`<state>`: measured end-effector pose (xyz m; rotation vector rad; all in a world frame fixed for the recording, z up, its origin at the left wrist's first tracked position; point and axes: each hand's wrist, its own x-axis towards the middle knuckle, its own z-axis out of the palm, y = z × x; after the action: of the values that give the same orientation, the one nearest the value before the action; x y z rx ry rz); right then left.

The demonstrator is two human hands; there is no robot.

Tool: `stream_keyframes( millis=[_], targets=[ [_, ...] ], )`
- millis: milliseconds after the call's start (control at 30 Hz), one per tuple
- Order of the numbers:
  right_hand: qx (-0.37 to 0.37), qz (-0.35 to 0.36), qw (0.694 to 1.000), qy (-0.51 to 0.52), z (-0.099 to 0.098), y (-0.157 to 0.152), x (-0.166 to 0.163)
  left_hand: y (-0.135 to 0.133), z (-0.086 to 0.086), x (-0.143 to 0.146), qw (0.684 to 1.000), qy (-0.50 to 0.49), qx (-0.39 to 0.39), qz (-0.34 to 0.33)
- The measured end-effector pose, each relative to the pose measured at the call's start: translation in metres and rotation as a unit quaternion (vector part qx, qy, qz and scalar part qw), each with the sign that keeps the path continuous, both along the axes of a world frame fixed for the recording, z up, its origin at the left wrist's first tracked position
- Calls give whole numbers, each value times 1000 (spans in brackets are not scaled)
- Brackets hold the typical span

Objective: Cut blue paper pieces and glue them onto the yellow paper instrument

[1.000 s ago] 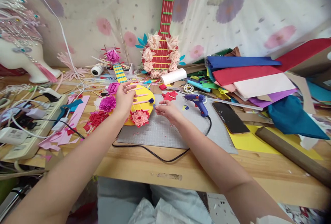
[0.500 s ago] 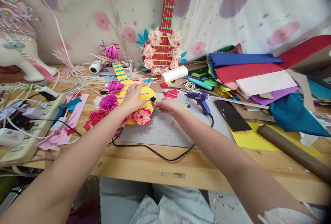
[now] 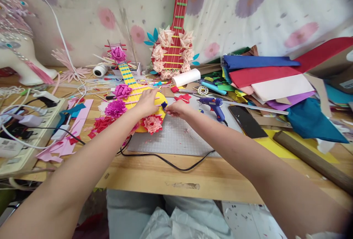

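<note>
A yellow paper lute point(image 3: 139, 97) with a blue-striped neck lies slanted on the table, trimmed with magenta, red and pink paper flowers. My left hand point(image 3: 147, 103) is curled over its body, fingers toward the far edge and partly hidden. A small dark blue paper flower point(image 3: 164, 104) sits at the lute's right edge. Closed in a pinch, my right hand point(image 3: 178, 109) has its fingertips at that flower's side; their exact hold is hard to see. Just beyond the right hand lies a red paper flower point(image 3: 184, 98).
A blue glue gun point(image 3: 212, 104) lies on the grey cutting mat point(image 3: 176, 139), its black cord looping in front. A phone point(image 3: 246, 121) and cardboard tube point(image 3: 309, 158) are to the right. Behind stands a red paper lute point(image 3: 175, 51); a power strip point(image 3: 52, 125) is at left.
Both hands stay at the lute and the dark blue flower, with only slight finger shifts. The view has tilted a little.
</note>
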<state>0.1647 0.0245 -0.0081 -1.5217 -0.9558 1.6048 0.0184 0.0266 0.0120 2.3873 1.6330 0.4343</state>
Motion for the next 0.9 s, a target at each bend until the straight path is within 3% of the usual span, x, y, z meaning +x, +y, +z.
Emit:
stream_keyframes(
  millis=[100,367,900],
  targets=[
    [-42,17,998,-36,2,1,0,0,0,1,1000,-1,-8,3],
    [-54,36,998,-13,10,-3,6,2,-4,5,1000,10,-1,-10],
    [1,14,1000,-2,5,-4,11,3,0,16,987,101,92,-88]
  ],
)
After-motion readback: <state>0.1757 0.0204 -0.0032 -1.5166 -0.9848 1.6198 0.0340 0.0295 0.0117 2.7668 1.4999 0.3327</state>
